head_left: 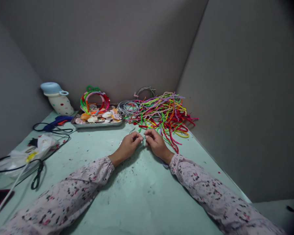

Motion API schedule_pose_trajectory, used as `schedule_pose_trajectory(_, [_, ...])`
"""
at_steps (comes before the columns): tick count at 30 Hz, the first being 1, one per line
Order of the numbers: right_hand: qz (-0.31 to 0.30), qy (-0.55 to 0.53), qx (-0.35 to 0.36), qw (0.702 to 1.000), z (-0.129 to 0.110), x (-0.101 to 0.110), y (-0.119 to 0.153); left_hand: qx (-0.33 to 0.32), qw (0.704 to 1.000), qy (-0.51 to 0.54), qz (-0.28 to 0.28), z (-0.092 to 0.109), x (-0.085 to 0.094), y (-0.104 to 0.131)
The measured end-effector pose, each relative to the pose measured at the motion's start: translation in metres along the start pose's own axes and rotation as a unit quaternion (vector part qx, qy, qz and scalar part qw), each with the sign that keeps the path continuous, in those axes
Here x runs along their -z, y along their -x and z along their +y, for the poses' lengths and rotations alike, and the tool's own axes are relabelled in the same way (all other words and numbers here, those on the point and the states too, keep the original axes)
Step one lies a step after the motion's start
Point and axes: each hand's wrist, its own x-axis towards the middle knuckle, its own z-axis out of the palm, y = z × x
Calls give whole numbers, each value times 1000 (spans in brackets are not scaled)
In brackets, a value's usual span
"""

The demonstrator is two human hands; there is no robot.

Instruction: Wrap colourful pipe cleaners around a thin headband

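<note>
Surface [142,209]: pale green, filling the lower frame. Pile of fuzzy stems [166,112], many colours, upper right of centre, loose on the surface. Clear plastic bag [44,142], left side; a dark item and a yellow patch show at it, further contents unclear. Metal tray [99,125], shallow, upper left of centre, holds seashells [93,119] in white, orange and pinkish tones; fuzzy multicoloured rings [82,101] stand upright over them. Bottle [61,105], cream, speckled, blue cap on, upper left; contents not visible. Left hand [128,145] and right hand [159,146] meet near frame centre, fingertips close, the stems just beyond the right. Fingers of both curled, thumbs near forefingers; cannot tell whether they pinch anything. Grey wire coil [123,108]: between tray and pile.
</note>
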Motion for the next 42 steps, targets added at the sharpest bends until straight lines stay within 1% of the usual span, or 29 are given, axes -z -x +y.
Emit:
schedule_pose_trajectory(3, [1,1,-2,1000,0,0,0,6,999,45,-12,-1,1,2])
schedule_pose_trajectory(6, [1,4,-1,1000,1,0,-1,11,999,50,-13,0,1,2])
schedule_pose_trajectory(15, [-6,7,6,1000,2,0,0,-9,998,-59,1,4,2,0])
schedule_pose_trajectory(19, [-8,2,4,1000,2,0,0,-17,996,-81,12,7,1,1])
schedule_pose_trajectory(23, [-4,2,2,1000,1,1,0,-13,997,-70,15,8,1,2])
schedule_pose_trajectory(27, [-2,-2,-5,1000,-2,0,0,-3,1000,-28,0,3,1,3])
schedule_pose_trajectory(29, [19,-10,-5,1000,-5,0,0,0,1000,-13,5,1,0,2])
schedule_pose_trajectory(31, [75,-18,9,997,-7,2,-2,6,1000,9,21,-1,0,2])
schedule_pose_trajectory(33, [154,-10,25,988,-8,5,-4,13,998,36,40,0,0,1])
schedule_pose_trajectory(35, [194,4,14,981,-7,7,-7,9,997,55,61,3,0,2])
schedule_pose_trajectory(36, [193,4,3,981,-6,9,-8,4,996,59,72,4,0,2])
schedule_pose_trajectory(37, [170,-3,-14,985,-5,9,-9,-1,995,61,80,6,0,2])
schedule_pose_trajectory(40, [47,-42,-67,996,-5,9,-10,-8,995,60,80,7,-1,3])
schedule_pose_trajectory(41, [23,-44,-70,996,-6,8,-10,-8,996,58,75,7,-1,3])
schedule_pose_trajectory(42, [13,-43,-65,997,-8,7,-9,-9,996,52,68,6,-2,3])
